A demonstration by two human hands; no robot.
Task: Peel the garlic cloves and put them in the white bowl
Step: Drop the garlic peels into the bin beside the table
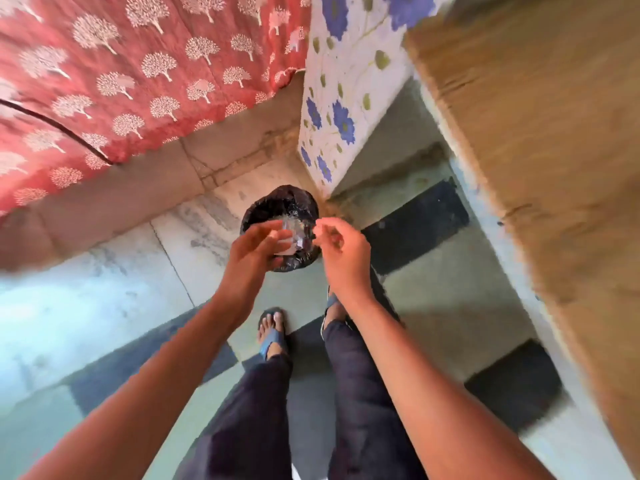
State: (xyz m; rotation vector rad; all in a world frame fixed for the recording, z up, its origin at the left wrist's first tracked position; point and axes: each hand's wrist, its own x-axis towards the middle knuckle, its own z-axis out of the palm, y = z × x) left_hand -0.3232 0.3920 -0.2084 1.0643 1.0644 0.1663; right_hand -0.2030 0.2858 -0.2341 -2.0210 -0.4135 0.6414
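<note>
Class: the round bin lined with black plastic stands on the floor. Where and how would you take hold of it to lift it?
Grip the round bin lined with black plastic at its open top rim, coming from above; it stands upright on the floor, tucked into a corner.

Head view, single: looks steeply down from standing height; black-lined bin (281, 227) on the floor (114, 289) at centre, ahead of the feet.

both bare forearms reach forward and down, wrists close together. the left hand (254, 247) is cupped, palm turned inward, fingers gently curved. the right hand (341, 249) has fingertips bunched, perhaps pinching something too blurred to tell.
</note>
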